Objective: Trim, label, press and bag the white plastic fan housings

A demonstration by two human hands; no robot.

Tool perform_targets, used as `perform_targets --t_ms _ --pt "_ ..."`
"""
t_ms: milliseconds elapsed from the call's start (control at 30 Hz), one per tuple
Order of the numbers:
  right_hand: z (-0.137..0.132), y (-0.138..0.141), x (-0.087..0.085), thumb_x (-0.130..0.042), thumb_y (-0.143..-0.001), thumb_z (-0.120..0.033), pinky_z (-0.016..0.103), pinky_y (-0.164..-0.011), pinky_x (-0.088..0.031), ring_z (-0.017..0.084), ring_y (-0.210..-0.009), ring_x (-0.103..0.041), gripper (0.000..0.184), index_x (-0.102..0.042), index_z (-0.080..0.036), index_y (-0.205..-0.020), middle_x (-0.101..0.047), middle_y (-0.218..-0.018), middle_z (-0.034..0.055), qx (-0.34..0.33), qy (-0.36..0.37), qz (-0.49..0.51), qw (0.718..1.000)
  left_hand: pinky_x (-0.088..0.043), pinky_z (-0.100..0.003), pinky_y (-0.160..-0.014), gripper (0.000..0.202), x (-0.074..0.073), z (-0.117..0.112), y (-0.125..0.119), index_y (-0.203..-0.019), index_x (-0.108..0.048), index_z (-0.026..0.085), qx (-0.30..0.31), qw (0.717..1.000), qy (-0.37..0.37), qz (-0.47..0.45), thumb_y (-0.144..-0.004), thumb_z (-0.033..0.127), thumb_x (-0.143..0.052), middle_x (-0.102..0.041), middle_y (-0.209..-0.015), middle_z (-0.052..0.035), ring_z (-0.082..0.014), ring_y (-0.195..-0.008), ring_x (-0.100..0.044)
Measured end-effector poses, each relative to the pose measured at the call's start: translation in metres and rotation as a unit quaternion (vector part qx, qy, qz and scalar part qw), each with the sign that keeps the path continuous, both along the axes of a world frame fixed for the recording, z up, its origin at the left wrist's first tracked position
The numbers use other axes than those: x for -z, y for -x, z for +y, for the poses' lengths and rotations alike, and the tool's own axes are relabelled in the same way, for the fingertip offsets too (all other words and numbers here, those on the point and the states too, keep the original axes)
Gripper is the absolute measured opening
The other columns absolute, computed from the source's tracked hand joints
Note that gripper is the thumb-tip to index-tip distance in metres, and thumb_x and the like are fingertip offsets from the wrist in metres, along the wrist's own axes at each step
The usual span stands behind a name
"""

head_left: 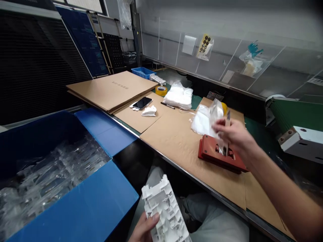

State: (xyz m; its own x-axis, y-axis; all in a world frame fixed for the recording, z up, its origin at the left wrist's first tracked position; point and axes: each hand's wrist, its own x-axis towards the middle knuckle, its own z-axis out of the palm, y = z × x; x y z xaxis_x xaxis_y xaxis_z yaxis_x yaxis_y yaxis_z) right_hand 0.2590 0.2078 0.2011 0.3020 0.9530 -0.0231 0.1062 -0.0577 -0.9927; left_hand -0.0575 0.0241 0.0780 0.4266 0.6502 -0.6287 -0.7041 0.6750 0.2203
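Observation:
At the bottom, my left hand (145, 227) grips a white molded plastic part (166, 210) with rows of small compartments, its thumb on the near edge. My right hand (233, 132) is closed around a slim, pointed tool (228, 118), blurred by motion; its exact kind is unclear. This hand is above a red fixture block (210, 145) with a cut-out recess, where a shiny piece (222, 150) shows. Just behind the fingers are a clear plastic bag (216, 109) and a white bagged bundle (200, 122).
Left stands a blue bin (121, 188) of clear-wrapped pieces. On the cardboard-covered bench (174, 144) are a phone (142, 103), a white curved piece (149, 111), a pen (168, 105), a tape roll (160, 90), a white stack (178, 95) and cardboard sheets (113, 87). A green conveyor (300, 114) is right.

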Motion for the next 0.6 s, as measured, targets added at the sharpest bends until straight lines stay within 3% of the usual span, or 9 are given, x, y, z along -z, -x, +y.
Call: perform_targets --t_ms 100,200,267,367,467,600 --pt "-0.089 0.053 0.056 -0.089 -0.064 -0.031 0.024 -0.055 -0.044 0.014 -0.062 -0.059 0.032 -0.071 -0.015 -0.083 -0.069 -0.076 0.0038 -0.097 0.117 0.004 0.988 -0.047 -0.050 -0.104 0.063 -0.006 -0.007 -0.011 -0.126 -0.067 0.014 0.021 0.998 -0.054 -0.028 -0.066 0.025 -0.082 -0.078 -0.101 -0.0131 -0.0393 -0.113 -0.067" --pt "-0.160 0.091 0.104 -0.081 -0.073 -0.041 0.026 -0.060 -0.044 0.016 -0.065 -0.056 0.029 -0.070 -0.014 -0.076 -0.067 -0.071 0.0028 -0.149 0.200 0.035 0.968 -0.052 -0.048 -0.097 0.055 -0.001 -0.015 -0.023 -0.111 -0.073 0.011 0.052 0.996 -0.067 -0.023 -0.059 0.022 -0.085 -0.078 -0.091 -0.0133 -0.0373 -0.100 -0.072" --pt "-0.193 0.099 0.124 -0.074 -0.080 -0.046 0.027 -0.063 -0.043 0.017 -0.068 -0.055 0.033 -0.070 -0.014 -0.072 -0.066 -0.070 0.0032 -0.144 0.222 0.046 0.963 -0.055 -0.046 -0.089 0.049 0.008 -0.020 -0.029 -0.106 -0.074 0.011 0.065 0.997 -0.050 -0.001 -0.059 0.021 -0.084 -0.078 -0.087 -0.0126 -0.0335 -0.088 -0.074" --pt "-0.222 0.094 0.140 -0.073 -0.080 -0.045 0.028 -0.068 -0.043 0.018 -0.073 -0.056 0.031 -0.070 -0.014 -0.074 -0.067 -0.074 0.0043 -0.104 0.239 0.049 0.964 -0.057 -0.040 -0.079 0.040 0.023 -0.028 -0.032 -0.102 -0.074 0.010 0.074 0.997 -0.023 0.030 -0.064 0.020 -0.082 -0.078 -0.087 -0.0129 -0.0278 -0.078 -0.073" --pt "-0.237 0.086 0.147 -0.077 -0.075 -0.038 0.028 -0.072 -0.043 0.017 -0.075 -0.054 0.024 -0.067 -0.016 -0.075 -0.066 -0.075 0.0025 -0.042 0.242 0.039 0.969 -0.056 -0.040 -0.082 0.042 0.034 -0.035 -0.032 -0.105 -0.073 0.011 0.097 0.995 -0.016 0.014 -0.064 0.018 -0.081 -0.078 -0.096 -0.0144 -0.0279 -0.085 -0.073" --pt "-0.248 0.090 0.153 -0.078 -0.073 -0.032 0.024 -0.067 -0.040 0.014 -0.071 -0.048 0.023 -0.059 -0.019 -0.070 -0.059 -0.070 -0.0027 0.024 0.231 0.037 0.972 -0.055 -0.040 -0.082 0.050 0.037 -0.041 -0.035 -0.111 -0.072 0.011 0.185 0.980 -0.052 -0.050 -0.062 0.016 -0.081 -0.077 -0.099 -0.0144 -0.0301 -0.090 -0.072"
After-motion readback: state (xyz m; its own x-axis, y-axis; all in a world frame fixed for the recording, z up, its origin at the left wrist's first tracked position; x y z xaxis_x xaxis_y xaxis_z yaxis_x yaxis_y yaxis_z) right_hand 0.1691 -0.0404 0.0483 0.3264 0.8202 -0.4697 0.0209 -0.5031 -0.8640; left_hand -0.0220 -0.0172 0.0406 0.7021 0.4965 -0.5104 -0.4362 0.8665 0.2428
